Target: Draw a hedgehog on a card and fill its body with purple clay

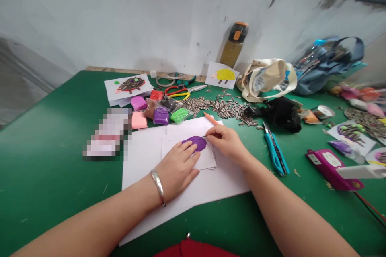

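A flattened oval of purple clay (pixel 197 143) lies on a small white paper card (pixel 208 163), which rests on larger white sheets (pixel 141 168). My left hand (pixel 177 166), with a silver bangle at the wrist, lies flat with fingers stretched over the card and the clay's left edge. At the clay's right end, my right hand (pixel 224 140) pinches a small, thin, dark piece that looks like a sunflower seed. Just beyond these fingers an orange pen (pixel 212 119) lies on the paper, partly hidden by the hand.
Sunflower seeds (pixel 227 108) spread behind the paper, near bagged clay packs (pixel 161 115) and scissors (pixel 196 88). A blue utility knife (pixel 276 154) lies to the right, beyond it a magenta device (pixel 333 168). A blurred-out object (pixel 108 134) is left. A bottle (pixel 233 46) stands by the wall.
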The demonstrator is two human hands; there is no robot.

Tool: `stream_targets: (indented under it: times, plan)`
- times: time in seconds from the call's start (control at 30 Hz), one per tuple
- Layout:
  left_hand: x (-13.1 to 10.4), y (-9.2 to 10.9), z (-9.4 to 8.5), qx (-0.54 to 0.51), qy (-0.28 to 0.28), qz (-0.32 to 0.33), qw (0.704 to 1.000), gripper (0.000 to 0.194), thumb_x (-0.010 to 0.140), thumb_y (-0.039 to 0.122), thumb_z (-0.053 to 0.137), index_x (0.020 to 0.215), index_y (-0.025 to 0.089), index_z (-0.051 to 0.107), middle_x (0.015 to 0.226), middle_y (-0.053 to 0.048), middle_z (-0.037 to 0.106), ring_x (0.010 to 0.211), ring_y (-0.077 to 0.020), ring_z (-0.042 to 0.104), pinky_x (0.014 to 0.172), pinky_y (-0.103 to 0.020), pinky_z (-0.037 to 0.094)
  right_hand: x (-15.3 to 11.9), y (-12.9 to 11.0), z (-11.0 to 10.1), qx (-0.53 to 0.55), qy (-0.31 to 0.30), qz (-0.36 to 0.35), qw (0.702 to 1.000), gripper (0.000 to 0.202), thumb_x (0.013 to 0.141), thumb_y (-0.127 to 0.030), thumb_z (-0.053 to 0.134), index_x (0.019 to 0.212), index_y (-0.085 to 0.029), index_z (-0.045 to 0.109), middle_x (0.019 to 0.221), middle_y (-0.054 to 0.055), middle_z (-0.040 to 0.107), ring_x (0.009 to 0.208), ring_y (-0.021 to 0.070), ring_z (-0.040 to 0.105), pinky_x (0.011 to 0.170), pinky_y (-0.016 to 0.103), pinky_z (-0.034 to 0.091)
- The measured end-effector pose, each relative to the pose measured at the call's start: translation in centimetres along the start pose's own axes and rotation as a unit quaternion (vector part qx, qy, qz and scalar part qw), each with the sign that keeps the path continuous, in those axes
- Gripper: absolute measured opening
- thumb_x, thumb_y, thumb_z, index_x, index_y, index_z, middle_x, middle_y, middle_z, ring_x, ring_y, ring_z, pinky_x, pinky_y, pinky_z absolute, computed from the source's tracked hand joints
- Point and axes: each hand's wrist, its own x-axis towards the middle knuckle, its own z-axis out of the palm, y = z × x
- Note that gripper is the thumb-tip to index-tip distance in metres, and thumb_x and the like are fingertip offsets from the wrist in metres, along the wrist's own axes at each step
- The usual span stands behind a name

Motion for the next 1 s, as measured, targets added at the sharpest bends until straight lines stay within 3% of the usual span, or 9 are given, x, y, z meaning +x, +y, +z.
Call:
stream_targets:
  times: [0.17,0.27,0.37,0.57,1.0]
  plan:
    - [-0.03,-0.07,0.09,-0.011,0.003,0.005,1.000,0.037,0.095,0.029,0.046,0.124,0.009,0.058,0.135,-0.020,0.055,0.130,-0.0340,0.046,0.107,-0.055,0.036,0.17,0.13,0.40,-0.090,-0.005,-0.038,0.995,0.016,0.076,-0.017,0.054,0.074,-0.021,0.069,0.079,0.004,0.070,0.070,0.0164,0.058,0.066,0.028,0.042]
    - [-0.09,-0.11,0.23,-0.012,0.005,0.001,1.000,0.038,0.095,0.029,0.047,0.125,0.009,0.057,0.135,-0.020,0.054,0.129,-0.0346,0.046,0.107,-0.056,0.037,0.19,0.42,0.37,-0.075,0.000,-0.025,0.997,0.014,0.076,-0.018,0.056,0.074,-0.021,0.070,0.075,0.003,0.068,0.067,0.0160,0.057,0.064,0.027,0.042]
    - [-0.16,-0.14,0.38,-0.008,0.009,0.001,1.000,0.039,0.094,0.029,0.048,0.125,0.008,0.057,0.135,-0.020,0.055,0.129,-0.0357,0.047,0.107,-0.056,0.037,0.10,0.60,0.33,-0.034,0.002,-0.012,0.999,0.013,0.077,-0.021,0.057,0.077,-0.021,0.070,0.075,0.002,0.068,0.064,0.0151,0.056,0.062,0.027,0.042]
    - [-0.21,-0.21,0.43,-0.008,0.012,0.002,1.000,0.038,0.094,0.029,0.047,0.125,0.010,0.057,0.136,-0.019,0.054,0.130,-0.0342,0.046,0.107,-0.055,0.037,0.11,0.39,0.42,-0.092,-0.009,-0.039,0.995,0.016,0.075,-0.015,0.055,0.073,-0.020,0.070,0.075,0.003,0.067,0.067,0.0151,0.057,0.064,0.027,0.042]
    - [-0.28,-0.43,0.36,-0.016,0.008,0.004,1.000,0.039,0.094,0.032,0.048,0.126,0.010,0.057,0.136,-0.018,0.055,0.129,-0.0347,0.046,0.107,-0.055,0.038,-0.01,0.19,0.30,-0.074,-0.007,-0.022,0.997,0.015,0.077,-0.016,0.057,0.076,-0.020,0.071,0.077,0.003,0.068,0.070,0.0156,0.059,0.065,0.027,0.043]
